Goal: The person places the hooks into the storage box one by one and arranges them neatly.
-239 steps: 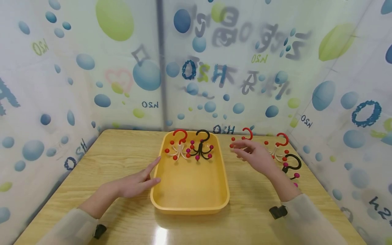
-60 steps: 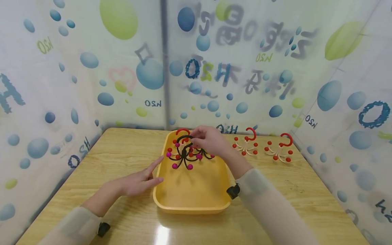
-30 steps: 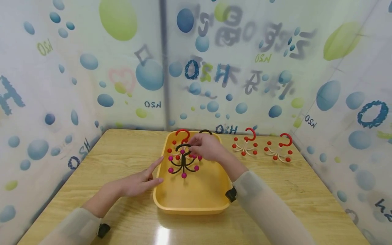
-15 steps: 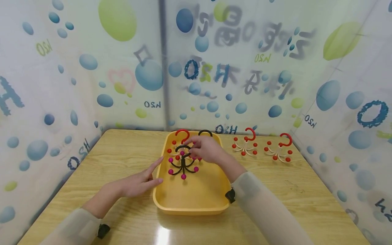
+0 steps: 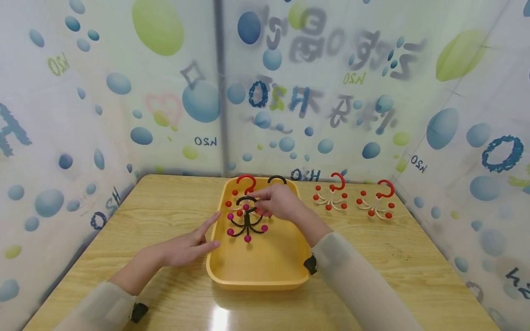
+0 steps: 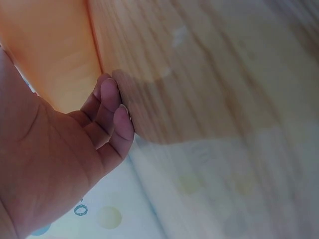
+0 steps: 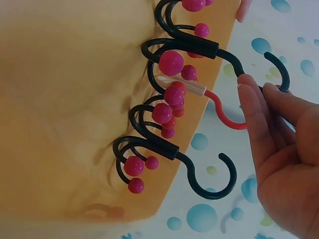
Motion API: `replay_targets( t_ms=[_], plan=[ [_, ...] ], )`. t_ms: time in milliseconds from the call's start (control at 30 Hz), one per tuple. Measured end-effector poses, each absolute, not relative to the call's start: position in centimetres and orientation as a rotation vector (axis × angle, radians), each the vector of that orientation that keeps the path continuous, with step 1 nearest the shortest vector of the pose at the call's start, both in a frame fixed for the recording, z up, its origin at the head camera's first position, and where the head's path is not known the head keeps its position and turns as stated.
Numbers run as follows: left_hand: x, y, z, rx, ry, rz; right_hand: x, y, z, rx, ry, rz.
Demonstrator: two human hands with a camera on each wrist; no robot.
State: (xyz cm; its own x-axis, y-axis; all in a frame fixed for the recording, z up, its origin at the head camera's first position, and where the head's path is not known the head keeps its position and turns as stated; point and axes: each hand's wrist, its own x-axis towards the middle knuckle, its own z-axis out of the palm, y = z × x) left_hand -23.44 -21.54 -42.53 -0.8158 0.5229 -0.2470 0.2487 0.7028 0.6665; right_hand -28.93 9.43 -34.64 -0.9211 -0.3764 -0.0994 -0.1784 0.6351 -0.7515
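My right hand [image 5: 278, 201] pinches the top curve of a black multi-arm claw hook [image 5: 247, 219] with magenta ball tips. That hook stands inside the yellow tray [image 5: 258, 283], its arms spread over the tray floor. In the right wrist view the fingertips of my right hand [image 7: 294, 144] meet at the held hook's [image 7: 199, 46] curved end. Behind it in the tray are a red-topped white claw hook [image 5: 255, 182] and another black claw hook [image 5: 276, 178], partly hidden by my right hand. My left hand [image 5: 182, 250] touches the tray's left rim with index finger and thumb extended.
Two more red-topped white claw hooks [image 5: 330, 200] [image 5: 377, 205] stand on the wooden table [image 5: 364, 257] right of the tray. A patterned curtain [image 5: 290, 124] encloses the table at the back and both sides.
The black claw hook came from the table's right side into the tray in my right hand. Over the last second it sank slightly and settled. My left hand stayed at the rim.
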Motion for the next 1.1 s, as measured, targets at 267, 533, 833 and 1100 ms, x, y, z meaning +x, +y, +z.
replay_targets(
  t_ms=[267,533,833,1100],
  plan=[
    [-23.3,-21.5,-42.5,0.601,2.487,0.891,-28.8,9.6,-34.3,-0.502,2.640,-1.086],
    [-23.4,-21.6,-42.5,0.598,2.487,0.888,-28.2,11.7,-34.1,-0.573,2.687,-1.031],
    [-23.5,-21.6,-42.8,0.612,2.492,0.888,-26.3,16.7,-34.0,-0.590,2.784,-1.060],
    [-23.5,-21.6,-42.8,0.597,2.495,0.884,-24.7,22.3,-35.8,-0.485,2.778,-1.249]
  ],
)
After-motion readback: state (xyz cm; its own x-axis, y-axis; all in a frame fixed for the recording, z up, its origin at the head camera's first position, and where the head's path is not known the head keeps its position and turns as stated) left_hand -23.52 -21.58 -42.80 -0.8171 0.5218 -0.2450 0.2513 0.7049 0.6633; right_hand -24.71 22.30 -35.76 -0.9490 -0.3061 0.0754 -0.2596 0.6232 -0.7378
